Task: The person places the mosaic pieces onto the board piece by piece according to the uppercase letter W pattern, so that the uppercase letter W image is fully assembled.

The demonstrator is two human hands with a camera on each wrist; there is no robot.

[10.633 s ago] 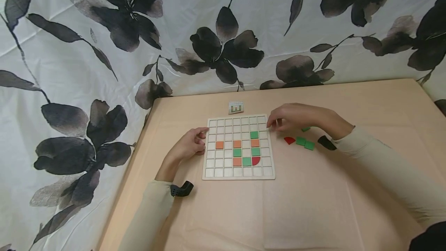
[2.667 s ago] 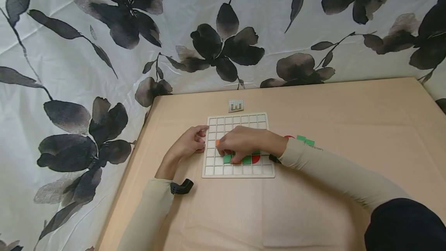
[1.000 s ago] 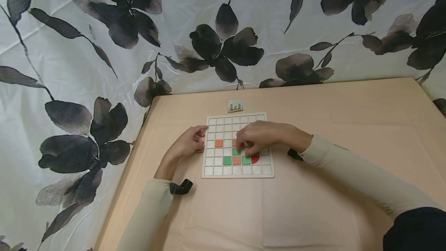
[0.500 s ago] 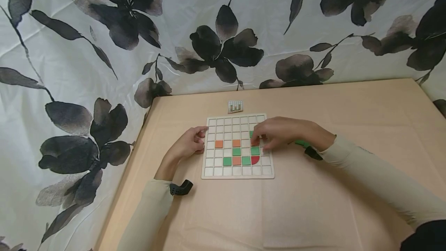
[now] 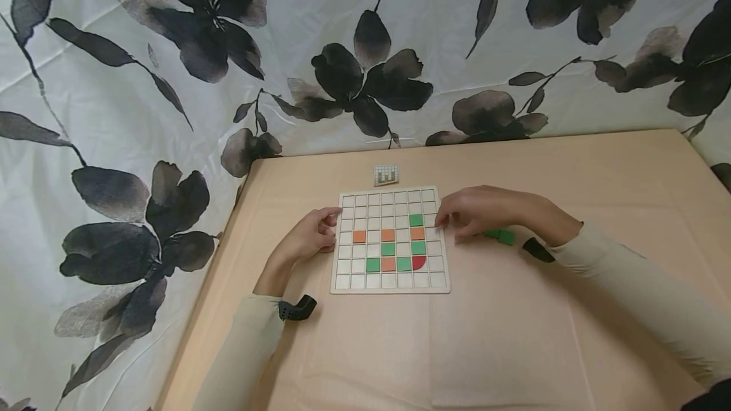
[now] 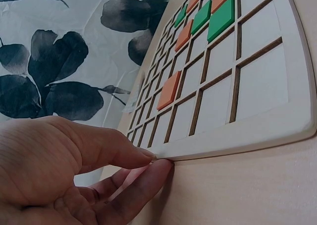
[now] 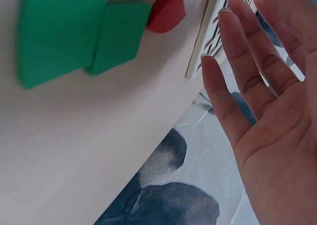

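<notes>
From the head view, your grid board [image 5: 374, 281] lies flat near the centre of the frame, its rim meeting your left hand [image 5: 308, 233] at the left edge; the fingers are curled there, likely to keep the board from sliding. Just above it, the small grid-printed card [image 5: 386, 175] leans toward the top of the wooden table [image 5: 502, 335], presumably placed so you can glance at its pattern. Green tiles [image 5: 388, 250], orange tiles [image 5: 388, 264] and a red rounded tile [image 5: 419, 262] sit in cells in the middle and lower right of the board. Your right hand [image 5: 488, 206] hovers by the board's right edge, fingers bent and thumb apart — nothing shows between them. Loose green tiles [image 5: 505, 236] lie just below that wrist, perhaps kept there for easy reach. Floral fabric [image 5: 320, 18] fills the upper frame.

In the left wrist view, your thumb and a fingertip meet at the board's rim, lower centre of the frame, in what looks like a light pinch — enough to steady it without covering any cells.

In the right wrist view, your fingers are spread at the right of the frame and grasp nothing visible. The two loose green tiles sit at upper left, touching or overlapping, with a loose red piece [image 7: 167, 11] beside them; whether your fingertips touch the board, you cannot tell from here.
</notes>
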